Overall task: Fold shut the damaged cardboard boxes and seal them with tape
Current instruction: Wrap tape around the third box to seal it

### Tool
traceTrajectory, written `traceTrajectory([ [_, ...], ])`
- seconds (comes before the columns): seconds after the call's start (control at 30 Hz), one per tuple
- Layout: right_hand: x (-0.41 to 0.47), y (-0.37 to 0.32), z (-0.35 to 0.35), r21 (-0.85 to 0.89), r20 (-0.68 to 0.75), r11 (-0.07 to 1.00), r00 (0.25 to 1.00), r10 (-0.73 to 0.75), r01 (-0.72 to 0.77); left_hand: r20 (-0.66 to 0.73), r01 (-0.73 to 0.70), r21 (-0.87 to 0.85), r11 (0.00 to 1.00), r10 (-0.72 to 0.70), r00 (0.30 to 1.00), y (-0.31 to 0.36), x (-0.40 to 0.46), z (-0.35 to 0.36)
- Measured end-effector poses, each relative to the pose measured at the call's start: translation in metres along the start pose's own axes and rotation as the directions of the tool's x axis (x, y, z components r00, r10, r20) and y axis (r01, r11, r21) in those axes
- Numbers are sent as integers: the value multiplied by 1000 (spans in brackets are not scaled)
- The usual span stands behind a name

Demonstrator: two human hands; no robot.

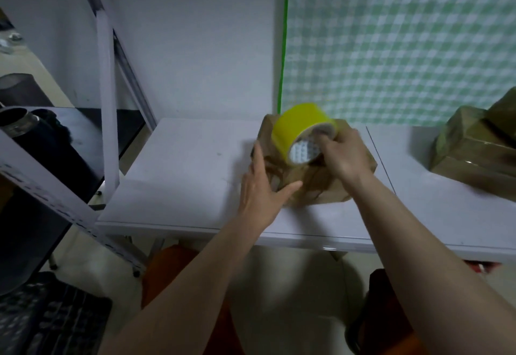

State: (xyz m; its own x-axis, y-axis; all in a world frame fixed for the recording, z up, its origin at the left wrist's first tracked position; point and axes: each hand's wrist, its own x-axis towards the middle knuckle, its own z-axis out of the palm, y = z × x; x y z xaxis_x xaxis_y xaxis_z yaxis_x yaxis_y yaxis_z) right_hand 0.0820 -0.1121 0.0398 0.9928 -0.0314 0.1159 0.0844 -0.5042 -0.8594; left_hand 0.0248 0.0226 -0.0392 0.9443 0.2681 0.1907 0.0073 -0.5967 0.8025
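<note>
Holding tape (303, 128) in R hand (344, 155), fingers curling into the roll's core, grip closed on it; roll yellow, tilted, open end facing cam, hovering over top of box (315, 187). Pressing L hand (261, 187) flat vs. box's left side, fingers straight and spread, thumb lying along front-top edge; grip open, holding nothing, just touching. Sitting mid-bench: box, brown cardboard, crumpled, creases showing on top; flaps looking folded down but blur making seam hard to read. Can't tell if any tape strip is sticking to box yet. Resting on white bench (181, 175), near back edge, right of centre. Sitting at far R of bench, well apart from 1st box: 2nd brown box (472, 156), glossy strip across it, partly cut off by frame edge. Hanging behind bench on R: green/white check cloth (405, 41), green stripe running down its left border. Standing behind on L: plain white wall. Leaning at L: white metal rack (107, 97), diagonal struts crossing frame. Lying below rack: dark surface w/ black cylinder (19, 122), metal-rimmed top. Showing lower L on floor: black keyboard-like item, blurry. Reaching in from bottom: both forearms bare. Showing under bench edge: orange fabric, prob. person's legs, blurred.
</note>
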Motion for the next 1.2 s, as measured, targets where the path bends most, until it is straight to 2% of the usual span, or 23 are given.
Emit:
traceTrajectory([
  [0.1, -12, 10, 23, -42, 133, 998, 990, -40, 46, -15, -34, -64, 997, 33, 999, -17, 7, -10],
  [0.2, -16, 14, 29, -16, 106, 998, 992, -61, 63, 117, -29, -20, 999, 31, 993, -25, 8, -14],
  [0.33, -16, 14, 31, -34, 112, 995, 990, -85, 89, 56, -65, -14, 998, 66, 996, -31, 7, -7],
  [0.4, -13, 17, 24, -89, 77, 993, 995, -69, 75, 62, -120, 77, 990, 116, 991, -32, 11, -7],
  [0.47, -4, 26, 6, -169, -76, 985, 996, -52, 39, 93, -186, 164, 969, 172, 981, -35, 13, -10],
  [0.5, 1, 31, -5, -183, -157, 983, 986, -51, 22, 101, -192, 173, 966, 177, 979, -35, 12, -11],
  [0.57, 6, 38, -16, -180, -218, 984, 975, -45, 5, 101, -190, 166, 968, 175, 979, -34, 10, -12],
  [0.67, 10, 43, -12, -166, -179, 986, 984, -7, -23, 87, -181, 196, 964, 167, 982, -30, 12, -11],
  [0.77, 10, 46, -8, -110, -187, 992, 982, 40, -61, 131, -133, 272, 953, 100, 986, -19, 15, -13],
  [0.9, 11, 48, -6, -89, -197, 993, 978, 62, -81, 168, -205, 341, 917, 155, 973, 3, 21, -3],
  [1.03, 10, 48, -6, -70, -172, 995, 983, 62, -75, 163, -212, 391, 895, 159, 974, 8, 22, 8],
  [1.1, 9, 50, -6, -96, -152, 993, 987, 55, -70, 162, -239, 420, 875, 187, 969, 3, 21, 11],
  [1.2, 8, 54, -2, -241, -144, 969, 989, 15, -49, 171, -271, 460, 845, 216, 961, 0, 21, 13],
])
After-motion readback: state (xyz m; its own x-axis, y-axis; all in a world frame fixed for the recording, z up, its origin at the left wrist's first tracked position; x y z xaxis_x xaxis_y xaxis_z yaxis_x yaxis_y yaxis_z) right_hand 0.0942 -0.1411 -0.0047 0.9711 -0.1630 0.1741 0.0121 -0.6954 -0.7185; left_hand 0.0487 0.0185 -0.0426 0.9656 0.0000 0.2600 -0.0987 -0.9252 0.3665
